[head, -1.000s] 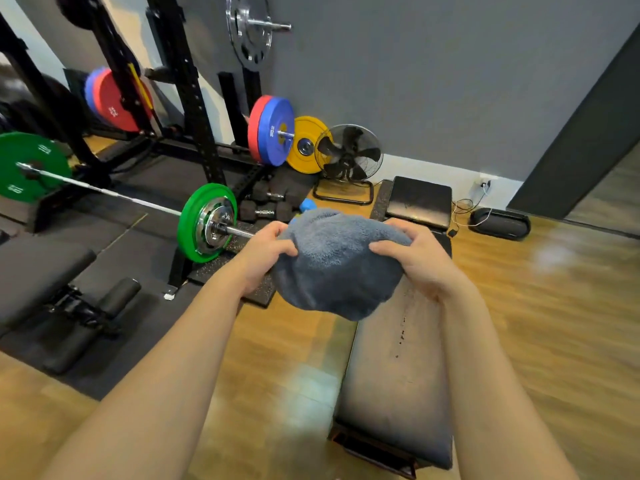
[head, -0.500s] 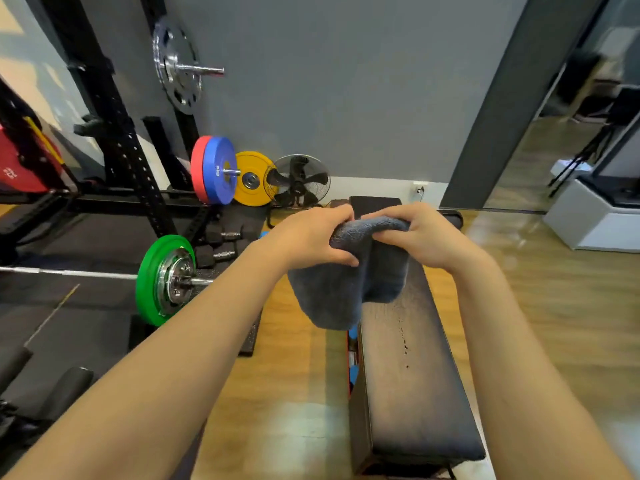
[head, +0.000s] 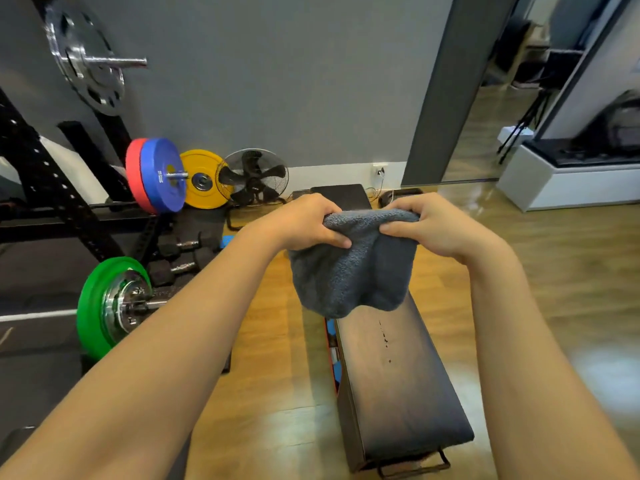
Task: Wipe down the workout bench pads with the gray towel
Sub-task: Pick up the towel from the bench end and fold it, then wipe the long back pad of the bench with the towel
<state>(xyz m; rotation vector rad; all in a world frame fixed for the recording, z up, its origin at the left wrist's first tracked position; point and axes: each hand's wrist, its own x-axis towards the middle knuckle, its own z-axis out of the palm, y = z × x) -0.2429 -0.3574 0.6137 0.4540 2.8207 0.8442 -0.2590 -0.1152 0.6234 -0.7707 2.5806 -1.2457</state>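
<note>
gray towel (head: 349, 268) hangs bunched above the far half of the bench pad (head: 398, 375), not touching it. left hand (head: 304, 221) and right hand (head: 436, 226) both pinch its top edge shut. i'd fold it flat first, then press down and wipe lengthwise.

Gray towel (head: 349, 268) in both hands, above bench pad (head: 398, 375)

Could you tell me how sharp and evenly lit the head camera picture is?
Head view: wide-angle bending stretches the forearms and the rack; the gray towel and bench pad are fairly sharp; the wood floor shows soft glare patches; the right edge is blurred.
</note>
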